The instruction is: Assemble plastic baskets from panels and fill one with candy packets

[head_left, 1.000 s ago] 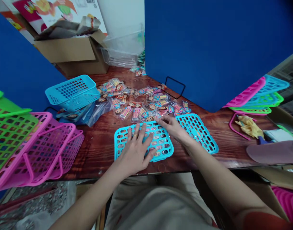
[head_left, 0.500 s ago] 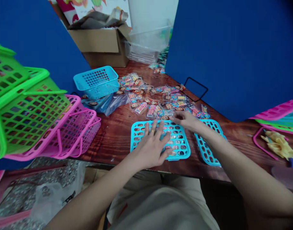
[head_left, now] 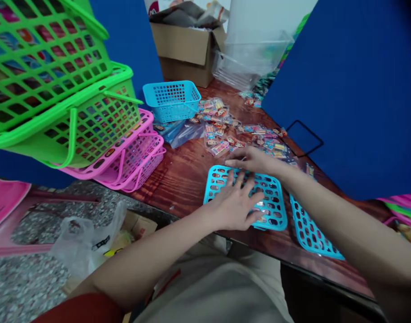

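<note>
A blue plastic lid with oval holes (head_left: pixel 274 197) lies flat near the table's front edge, and small packets show faintly through it. Across its middle rests my left hand (head_left: pixel 237 202), fingers spread on the top. My right hand (head_left: pixel 251 160) is at the lid's far edge, fingers stretched out to the left and slightly bent; nothing shows in it. Whether its fingertips touch the rim I cannot tell. A second blue lid (head_left: pixel 309 229) lies to the right, partly under my right forearm. Beyond my hands are scattered small clear packets with cartoon figures (head_left: pixel 220 148).
Green baskets (head_left: pixel 91 121) and pink baskets (head_left: pixel 138 157), filled and stacked, stand at the left. Behind are a blue basket (head_left: pixel 172 103), a cardboard box (head_left: pixel 181 45) and clear plastic trays (head_left: pixel 246 63). A black wire frame (head_left: pixel 304 138) leans against a blue panel (head_left: pixel 353 89).
The view has turned left, so things appear farther right. My right hand has shifted left along the far edge of the lid. My left hand stays spread on it.
</note>
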The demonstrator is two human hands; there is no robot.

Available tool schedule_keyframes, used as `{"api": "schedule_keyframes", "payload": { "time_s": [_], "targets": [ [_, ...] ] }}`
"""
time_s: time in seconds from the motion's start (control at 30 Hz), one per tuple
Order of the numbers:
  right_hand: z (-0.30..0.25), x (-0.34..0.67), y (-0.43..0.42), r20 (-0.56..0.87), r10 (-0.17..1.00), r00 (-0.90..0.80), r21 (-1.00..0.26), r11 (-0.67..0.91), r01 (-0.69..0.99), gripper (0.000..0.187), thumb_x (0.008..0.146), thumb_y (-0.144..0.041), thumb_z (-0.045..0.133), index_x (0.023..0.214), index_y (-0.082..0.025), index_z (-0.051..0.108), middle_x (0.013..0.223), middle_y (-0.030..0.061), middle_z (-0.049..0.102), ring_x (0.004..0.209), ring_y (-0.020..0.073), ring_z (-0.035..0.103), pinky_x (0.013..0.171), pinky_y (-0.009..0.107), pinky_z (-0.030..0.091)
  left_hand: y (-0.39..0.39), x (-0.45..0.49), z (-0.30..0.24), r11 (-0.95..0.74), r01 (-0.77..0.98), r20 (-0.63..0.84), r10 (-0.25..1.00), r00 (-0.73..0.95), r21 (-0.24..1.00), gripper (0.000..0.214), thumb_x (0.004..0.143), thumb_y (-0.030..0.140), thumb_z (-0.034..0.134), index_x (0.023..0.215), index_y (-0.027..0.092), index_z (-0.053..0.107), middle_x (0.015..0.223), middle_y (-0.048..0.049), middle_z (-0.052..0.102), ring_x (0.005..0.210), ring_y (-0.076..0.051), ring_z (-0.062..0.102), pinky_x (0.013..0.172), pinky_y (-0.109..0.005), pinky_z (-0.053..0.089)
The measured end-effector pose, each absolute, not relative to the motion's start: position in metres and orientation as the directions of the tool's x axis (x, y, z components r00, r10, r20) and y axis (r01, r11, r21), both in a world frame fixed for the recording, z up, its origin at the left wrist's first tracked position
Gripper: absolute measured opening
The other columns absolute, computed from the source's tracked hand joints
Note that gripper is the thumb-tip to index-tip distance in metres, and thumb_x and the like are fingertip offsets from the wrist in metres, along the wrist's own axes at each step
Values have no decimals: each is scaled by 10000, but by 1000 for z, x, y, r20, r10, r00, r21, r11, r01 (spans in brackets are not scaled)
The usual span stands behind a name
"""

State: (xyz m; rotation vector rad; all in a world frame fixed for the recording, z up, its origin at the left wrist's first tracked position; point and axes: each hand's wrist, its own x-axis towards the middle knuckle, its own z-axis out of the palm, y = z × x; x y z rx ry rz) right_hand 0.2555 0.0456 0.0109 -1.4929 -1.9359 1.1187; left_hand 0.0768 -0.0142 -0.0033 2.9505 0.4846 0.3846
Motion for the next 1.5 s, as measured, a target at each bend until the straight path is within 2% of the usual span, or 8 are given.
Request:
{"api": "schedule_keyframes", "payload": {
  "time_s": [0.17,0.37,0.7,0.8,0.9,1.07,1.33,1.5],
  "targets": [
    [3,215,72,-277,843,-462,-841,20,541,406,668,-570,719,647,-168,661,554,-35,525,528,92,406,507,247,331,-14,75,-4,-940,293,271,331,904,172,440,945,501,371,1165,178,573,1295,-182,518,1254,-398,457,1044,-587,315],
    [1,214,81,-466,828,-312,-812,-261,522,376,491,-479,844,582,-163,663,522,-18,557,506,93,424,487,250,328,-13,74,-8,-943,290,313,329,891,165,436,945,500,371,1169,186,574,1351,-193,480,1307,-432,401,1044,-599,290],
    [0,207,80,-455,854,-255,-778,-241,580,374,511,-470,843,566,-165,634,517,-35,529,501,85,411,506,253,335,-14,75,-9,-942,293,324,332,886,165,439,942,503,377,1163,187,585,1305,-192,508,1269,-420,425,1009,-576,321],
    [0,204,73,-313,920,-235,-787,-112,606,330,576,-437,826,656,-165,657,571,-19,567,540,111,479,545,267,400,-12,77,-12,-939,282,311,333,890,198,463,930,526,401,1173,184,596,1233,-176,551,1193,-380,480,981,-539,359],
    [3,212,51,50,986,-159,-733,144,664,280,701,-410,755,828,-173,681,747,28,645,692,163,573,664,306,470,-1,80,-15,-942,229,296,297,908,245,487,916,556,431,1164,188,634,1182,-160,590,1125,-337,524,966,-494,388],
    [21,234,-23,473,881,6,-546,287,787,162,867,-350,605,914,-207,666,914,70,666,876,216,613,805,373,496,25,81,-17,-953,55,317,153,936,298,451,888,553,528,1203,257,654,1297,-113,581,1285,-298,446,1077,-457,330],
    [-8,201,-124,483,830,-278,-338,470,816,219,897,-249,583,1108,-280,635,1104,70,668,1059,247,610,946,452,487,25,78,-16,-905,144,124,209,970,400,548,791,338,676,1324,311,554,1563,-8,316,1475,-306,166,1187,-477,187],
    [-11,214,-129,520,852,-57,-342,269,901,344,948,-316,495,1281,-268,566,1290,115,593,1211,283,539,1020,506,437,23,78,-14,-888,179,110,246,963,423,528,849,441,611,1344,276,537,1572,-53,296,1477,-297,164,1187,-465,179]
  ]
}}
